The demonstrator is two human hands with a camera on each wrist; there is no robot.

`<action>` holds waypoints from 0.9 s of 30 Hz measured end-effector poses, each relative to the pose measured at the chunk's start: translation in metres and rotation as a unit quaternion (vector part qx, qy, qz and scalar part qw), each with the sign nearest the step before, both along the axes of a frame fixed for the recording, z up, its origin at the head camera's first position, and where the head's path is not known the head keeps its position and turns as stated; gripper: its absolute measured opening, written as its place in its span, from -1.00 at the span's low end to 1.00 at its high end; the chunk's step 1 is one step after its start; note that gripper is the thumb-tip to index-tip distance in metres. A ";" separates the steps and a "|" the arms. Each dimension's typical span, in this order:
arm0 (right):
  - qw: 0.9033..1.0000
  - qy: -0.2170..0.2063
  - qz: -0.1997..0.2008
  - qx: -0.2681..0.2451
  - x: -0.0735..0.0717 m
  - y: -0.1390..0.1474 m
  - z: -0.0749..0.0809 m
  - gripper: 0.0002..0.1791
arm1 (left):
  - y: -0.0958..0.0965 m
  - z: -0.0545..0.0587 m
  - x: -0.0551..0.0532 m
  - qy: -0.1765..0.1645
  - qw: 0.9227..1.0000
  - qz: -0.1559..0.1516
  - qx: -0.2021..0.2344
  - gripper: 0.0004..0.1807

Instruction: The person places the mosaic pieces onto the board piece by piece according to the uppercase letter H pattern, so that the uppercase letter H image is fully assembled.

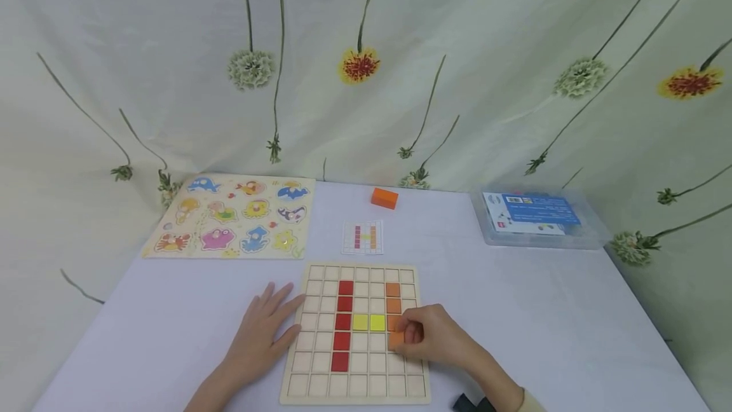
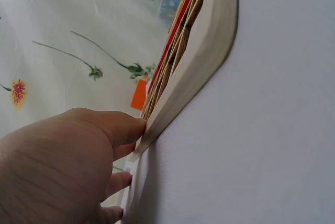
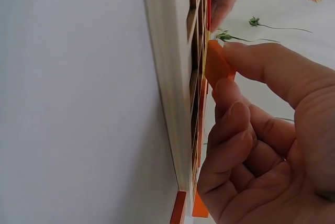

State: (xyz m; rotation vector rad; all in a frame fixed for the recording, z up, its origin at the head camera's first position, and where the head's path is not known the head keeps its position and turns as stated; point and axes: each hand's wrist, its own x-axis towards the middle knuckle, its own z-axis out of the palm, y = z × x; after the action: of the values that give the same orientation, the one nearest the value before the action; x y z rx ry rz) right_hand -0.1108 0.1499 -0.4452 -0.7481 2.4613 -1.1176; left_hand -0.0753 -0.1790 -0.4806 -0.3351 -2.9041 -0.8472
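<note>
A wooden grid board (image 1: 309,393) lies on the table, with a column of several red tiles (image 1: 343,322), two yellow tiles (image 1: 368,322) and a column of orange tiles (image 1: 393,297) in its squares. My right hand (image 1: 431,334) pinches an orange square tile (image 3: 219,63) between thumb and index finger, low over the right part of the grid, just below the other orange tiles. The remaining fingers are curled in. My left hand (image 1: 260,329) rests by the board's left side with fingers spread, the fingertips touching its edge (image 2: 172,93).
Behind the board lies a small pattern card (image 1: 363,238), and farther back an orange block (image 1: 384,198). An animal peg puzzle (image 1: 234,215) is at the back left. A clear plastic box (image 1: 537,240) with a blue and white booklet stands at the back right.
</note>
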 end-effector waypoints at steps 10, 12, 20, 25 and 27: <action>1.000 0.011 0.007 0.008 0.001 -0.002 -0.003 -0.81 | 0.002 0.002 0.001 0.023 1.000 -0.002 0.000 -0.46; 1.000 0.015 0.005 0.009 0.002 -0.002 -0.002 -0.81 | 0.002 0.002 0.001 0.025 1.000 -0.003 -0.001 -0.47; 0.999 0.013 -0.029 -0.021 0.000 0.007 0.007 -0.70 | 0.002 0.001 -0.001 0.000 1.000 0.000 0.000 -0.46; 0.993 0.059 -0.077 -0.062 -0.007 0.027 0.015 -0.53 | 0.001 0.000 -0.001 -0.001 1.000 0.000 0.001 -0.46; 0.989 0.081 -0.096 -0.077 -0.010 0.038 0.016 -0.50 | 0.001 0.000 0.000 0.001 1.000 0.000 0.002 -0.46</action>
State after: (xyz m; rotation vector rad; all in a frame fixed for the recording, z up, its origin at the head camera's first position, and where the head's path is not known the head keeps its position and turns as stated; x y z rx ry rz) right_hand -0.1211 0.1882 -0.4287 -0.6811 2.6514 -1.3818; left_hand -0.0757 -0.1785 -0.4808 -0.3360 -2.9003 -0.8518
